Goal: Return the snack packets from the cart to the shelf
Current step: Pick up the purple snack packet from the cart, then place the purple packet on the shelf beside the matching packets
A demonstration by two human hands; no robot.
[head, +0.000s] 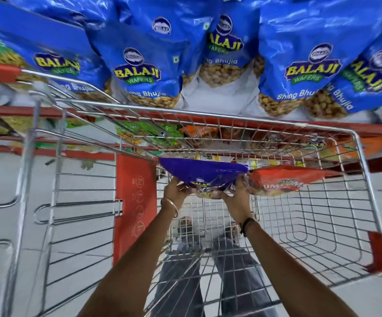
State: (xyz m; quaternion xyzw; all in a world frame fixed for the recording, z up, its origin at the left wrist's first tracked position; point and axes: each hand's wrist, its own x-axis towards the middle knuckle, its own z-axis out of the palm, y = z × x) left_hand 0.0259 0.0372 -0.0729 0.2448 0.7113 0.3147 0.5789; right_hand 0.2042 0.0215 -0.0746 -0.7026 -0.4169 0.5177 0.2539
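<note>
Nearest the camera, two bare forearms reach forward and down into a wire cart (357, 156), a basket of thin chromed rods in a square grid, with red plastic corner caps and a flat red plastic panel (137, 202) on its left side. Through the mesh floor, grey trouser legs and the pale floor show below.

The left hand (176, 191), with a thin metal bangle at the wrist, and the right hand (236, 202), with a dark band at the wrist, each close around a lower corner of a purple snack packet (203, 173). The packet is glossy, crinkled film, with a clear window at its near end. Its long axis runs left to right, its broad face tipped up and away from the person, inside the basket.

Just beside it on the right, touching its edge, a red packet (283, 179) of the same shiny film lies with its long axis sideways too. The rest of the basket's right half is bare mesh.

Beyond the cart's far rim, a red-edged shelf (231, 123) carries a row of upright, puffy blue packets (144, 72), packed side by side.
</note>
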